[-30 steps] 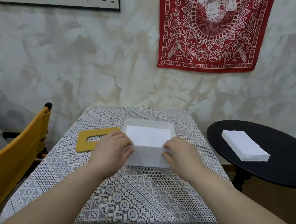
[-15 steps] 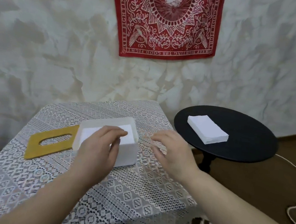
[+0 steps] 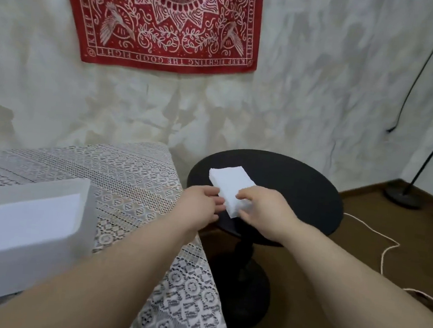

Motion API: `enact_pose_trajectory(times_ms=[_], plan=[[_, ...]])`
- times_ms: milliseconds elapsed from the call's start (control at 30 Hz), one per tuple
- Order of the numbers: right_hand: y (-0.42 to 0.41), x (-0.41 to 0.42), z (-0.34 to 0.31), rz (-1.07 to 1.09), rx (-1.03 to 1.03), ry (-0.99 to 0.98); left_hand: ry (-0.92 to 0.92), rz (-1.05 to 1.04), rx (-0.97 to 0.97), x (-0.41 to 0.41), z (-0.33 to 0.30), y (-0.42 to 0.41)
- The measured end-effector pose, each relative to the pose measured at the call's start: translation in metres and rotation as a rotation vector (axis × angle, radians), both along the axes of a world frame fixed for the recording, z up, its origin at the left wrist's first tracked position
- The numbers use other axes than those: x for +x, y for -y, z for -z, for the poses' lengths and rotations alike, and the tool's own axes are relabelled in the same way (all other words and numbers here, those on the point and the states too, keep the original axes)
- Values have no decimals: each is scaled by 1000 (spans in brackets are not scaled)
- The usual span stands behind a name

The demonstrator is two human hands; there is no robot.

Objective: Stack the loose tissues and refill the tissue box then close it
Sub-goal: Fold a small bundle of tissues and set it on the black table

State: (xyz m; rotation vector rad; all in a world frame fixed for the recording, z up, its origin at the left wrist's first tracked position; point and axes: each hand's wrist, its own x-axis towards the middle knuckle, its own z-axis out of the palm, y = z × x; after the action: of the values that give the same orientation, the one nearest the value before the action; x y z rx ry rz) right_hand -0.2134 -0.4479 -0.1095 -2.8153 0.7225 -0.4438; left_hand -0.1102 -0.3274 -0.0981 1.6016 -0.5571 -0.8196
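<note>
One open white box (image 3: 26,227) at far left on the lace-covered tabletop (image 3: 140,172), white tissues filling it to near the rim. Left hand (image 3: 200,207), fingers curled, touches the near-left edge of the tissue stack (image 3: 230,185) on the black round tabletop (image 3: 300,187). Right hand (image 3: 263,210) grips its near-right corner.

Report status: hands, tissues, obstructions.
Both hands, left and right, gripping tissue stack on black round table. Tissue box open. Nothing in the way.
</note>
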Motion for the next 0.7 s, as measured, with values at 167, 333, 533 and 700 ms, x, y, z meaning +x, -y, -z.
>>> enact_pose_trajectory(times_ms=[167,333,533,700], plan=[[16,2,7,-39,9,-37,-34,-30,32,5,11,15],[21,1,11,-47,45,12,-12,-47,76,6,23,19],[22,1,17,-45,80,63,-49,-43,11,2,25,20],[24,2,18,-40,94,59,-38,-45,13,3,24,19]])
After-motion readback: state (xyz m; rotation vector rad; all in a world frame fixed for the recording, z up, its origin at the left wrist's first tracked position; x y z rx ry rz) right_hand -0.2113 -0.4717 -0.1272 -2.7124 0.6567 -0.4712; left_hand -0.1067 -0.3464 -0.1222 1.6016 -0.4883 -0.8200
